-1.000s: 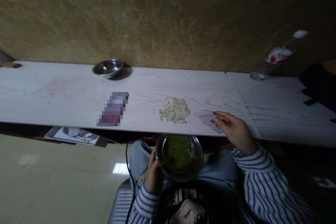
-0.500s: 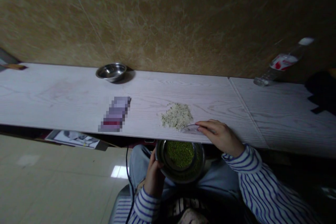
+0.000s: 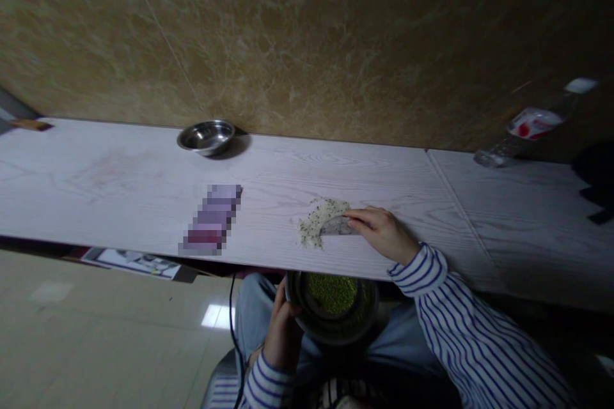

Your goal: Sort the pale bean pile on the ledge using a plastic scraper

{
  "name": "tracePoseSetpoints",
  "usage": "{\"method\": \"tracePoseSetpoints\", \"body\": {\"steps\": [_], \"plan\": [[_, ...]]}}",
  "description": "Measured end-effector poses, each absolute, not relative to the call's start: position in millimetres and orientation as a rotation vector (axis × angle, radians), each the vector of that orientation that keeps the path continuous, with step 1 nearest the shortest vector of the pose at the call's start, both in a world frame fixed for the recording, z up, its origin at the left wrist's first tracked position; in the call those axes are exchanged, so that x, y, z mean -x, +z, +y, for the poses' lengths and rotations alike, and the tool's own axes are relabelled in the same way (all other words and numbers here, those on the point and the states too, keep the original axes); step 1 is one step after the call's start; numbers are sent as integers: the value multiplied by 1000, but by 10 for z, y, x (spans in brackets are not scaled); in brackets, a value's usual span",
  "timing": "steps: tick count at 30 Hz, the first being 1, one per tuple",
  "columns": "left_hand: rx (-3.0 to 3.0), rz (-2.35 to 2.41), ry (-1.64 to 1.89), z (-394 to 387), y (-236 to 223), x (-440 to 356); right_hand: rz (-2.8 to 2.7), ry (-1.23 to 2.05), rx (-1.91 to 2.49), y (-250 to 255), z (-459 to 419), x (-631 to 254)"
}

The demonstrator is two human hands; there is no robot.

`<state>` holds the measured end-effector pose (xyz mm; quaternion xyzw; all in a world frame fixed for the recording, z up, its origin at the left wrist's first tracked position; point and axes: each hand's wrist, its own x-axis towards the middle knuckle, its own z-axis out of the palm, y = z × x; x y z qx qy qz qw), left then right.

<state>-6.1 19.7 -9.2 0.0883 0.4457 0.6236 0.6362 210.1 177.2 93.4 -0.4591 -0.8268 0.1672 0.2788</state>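
Observation:
My left hand [image 3: 283,326] grips the left rim of a metal bowl [image 3: 330,335] below the counter's front edge, at my lap. Green beans [image 3: 330,294], looking like mung beans, lie inside it. On the counter is a spread of white grains mixed with dark green bits [image 3: 314,214], like rice with beans. My right hand [image 3: 384,230] pinches a thin, clear plastic scraper [image 3: 336,225] between thumb and fingers. The scraper stands tilted over the right part of the grains and hides some of them.
A small steel bowl [image 3: 206,137] sits by the wall. A pixelated flat thing [image 3: 213,217] lies left of the grains. A clear plastic bottle [image 3: 522,128] and a dark object [image 3: 597,179] are at the right. An open drawer [image 3: 139,263] juts out below the counter.
My right hand has moved the scraper up and away from the counter's front edge, onto the grains. My left hand still holds the bowl. The view has shifted slightly.

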Motion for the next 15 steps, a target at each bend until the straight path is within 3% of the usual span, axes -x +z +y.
{"method": "tracePoseSetpoints", "body": {"steps": [8, 15], "plan": [[-171, 1022, 1463, 220, -67, 49, -2139, 514, 1203, 918, 1955, -2067], [-185, 1004, 1457, 183, -97, 38, -1731, 575, 1293, 756, 1881, -2108]]}}
